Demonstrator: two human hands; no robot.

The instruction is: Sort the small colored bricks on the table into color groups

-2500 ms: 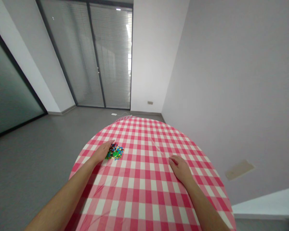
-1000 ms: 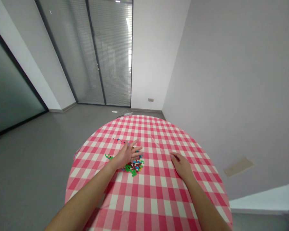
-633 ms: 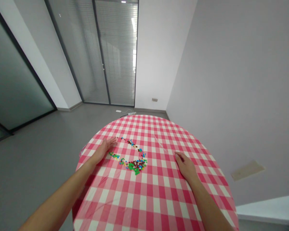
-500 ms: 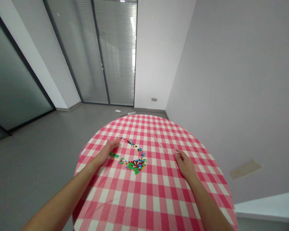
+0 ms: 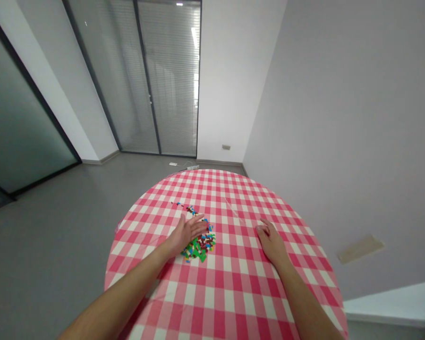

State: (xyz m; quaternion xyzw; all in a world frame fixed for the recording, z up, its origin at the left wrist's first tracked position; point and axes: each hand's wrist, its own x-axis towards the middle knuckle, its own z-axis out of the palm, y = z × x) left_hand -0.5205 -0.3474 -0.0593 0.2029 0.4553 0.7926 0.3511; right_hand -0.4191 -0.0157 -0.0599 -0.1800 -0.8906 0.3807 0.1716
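Small building bricks (image 5: 202, 245) in green, dark brown, blue and a little yellow lie in a loose pile left of the table's middle. My left hand (image 5: 187, 232) is on its edge against the pile's far left side, fingers stretched out and hiding some of the pieces. A thin trail of brown and blue bricks (image 5: 190, 209) runs beyond my fingertips toward the far left. My right hand (image 5: 272, 242) rests on the cloth well right of the pile, fingers loosely curled and a little apart, with nothing visible in them.
A red and white checked tablecloth (image 5: 233, 278) covers the round table. Past its far edge, a power strip (image 5: 193, 167) with a cable lies on the grey floor. Glass partitions with blinds (image 5: 173, 85) stand behind, and a plain wall (image 5: 357, 118) rises on the right.
My left hand has swept right, pushing the bricks from the left side into the pile, which is now more compact. My right hand stays in nearly the same place.
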